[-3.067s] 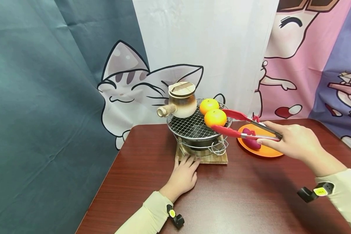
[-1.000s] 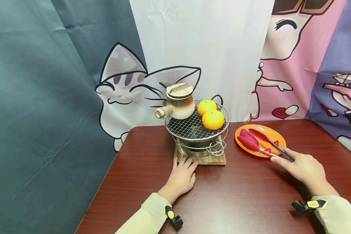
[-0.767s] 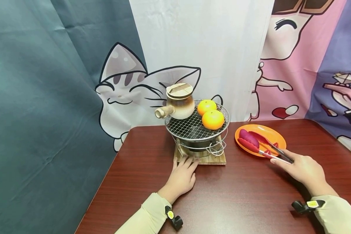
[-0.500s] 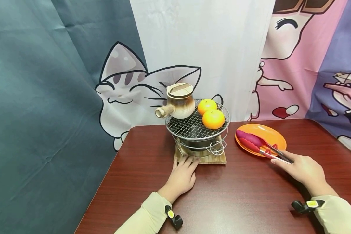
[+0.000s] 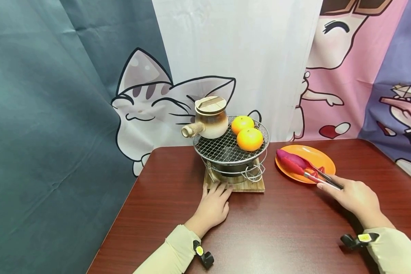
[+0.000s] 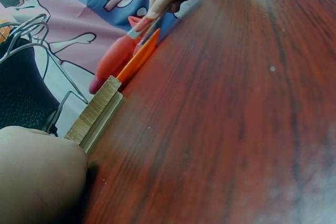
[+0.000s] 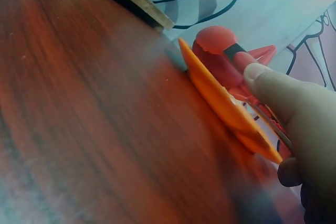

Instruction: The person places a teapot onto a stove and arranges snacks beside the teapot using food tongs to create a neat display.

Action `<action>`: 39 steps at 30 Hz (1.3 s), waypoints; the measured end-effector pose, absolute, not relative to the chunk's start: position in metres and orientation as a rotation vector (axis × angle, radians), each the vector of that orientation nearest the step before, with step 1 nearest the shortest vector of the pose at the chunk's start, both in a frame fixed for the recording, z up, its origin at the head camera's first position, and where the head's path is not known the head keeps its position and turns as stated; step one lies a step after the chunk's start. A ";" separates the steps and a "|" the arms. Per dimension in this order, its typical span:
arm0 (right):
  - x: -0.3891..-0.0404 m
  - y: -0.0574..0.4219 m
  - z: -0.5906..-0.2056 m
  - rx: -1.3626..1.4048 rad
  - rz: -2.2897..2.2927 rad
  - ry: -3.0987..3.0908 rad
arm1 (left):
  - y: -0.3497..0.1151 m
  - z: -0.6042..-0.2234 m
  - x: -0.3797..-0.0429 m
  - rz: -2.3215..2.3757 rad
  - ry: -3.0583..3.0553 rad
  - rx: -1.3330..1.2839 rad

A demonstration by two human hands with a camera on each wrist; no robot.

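Observation:
My right hand (image 5: 356, 198) grips red-tipped metal tongs (image 5: 292, 166), its thumb along one arm in the right wrist view. The two red tips lie on either side of a purple sweet potato (image 5: 287, 155), close together around it. It is over the left part of an orange plate (image 5: 318, 156), partly covered by the tongs. My left hand (image 5: 212, 209) rests with fingers spread and straight on the front edge of a wooden board (image 5: 250, 187). Upon that board stands a small stove with a round wire grill (image 5: 219, 150).
A lidded clay pot (image 5: 214, 121) with a side handle stands on the grill, its handle pointing front left. Beside it sit two oranges, the nearer orange (image 5: 250, 139) in front of the farther orange (image 5: 242, 123). Printed cloth (image 5: 260, 57) hangs behind the brown table (image 5: 267, 236).
The tongs have moved from the nearer orange on the grill down to the plate at the right. Their tips have closed around the sweet potato, which has turned slightly. My left hand stays put.

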State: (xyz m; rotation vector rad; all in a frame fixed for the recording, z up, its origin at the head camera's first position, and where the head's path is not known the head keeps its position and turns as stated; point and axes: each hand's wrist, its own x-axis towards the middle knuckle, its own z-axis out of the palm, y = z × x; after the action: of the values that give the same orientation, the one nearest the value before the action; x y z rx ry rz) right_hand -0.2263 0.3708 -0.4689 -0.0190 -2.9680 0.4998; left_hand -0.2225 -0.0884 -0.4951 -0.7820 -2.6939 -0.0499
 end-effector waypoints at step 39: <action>-0.230 0.333 -0.404 -0.058 0.632 -2.699 | -0.088 -0.498 -0.224 -0.063 -2.660 -0.779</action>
State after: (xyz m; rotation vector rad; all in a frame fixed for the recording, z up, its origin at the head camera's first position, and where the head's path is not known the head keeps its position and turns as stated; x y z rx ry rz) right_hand -0.2300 0.3335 -0.4042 -0.0576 -2.6994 0.6318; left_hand -0.2241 -0.0883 -0.4981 -0.7794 -2.6597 -0.0629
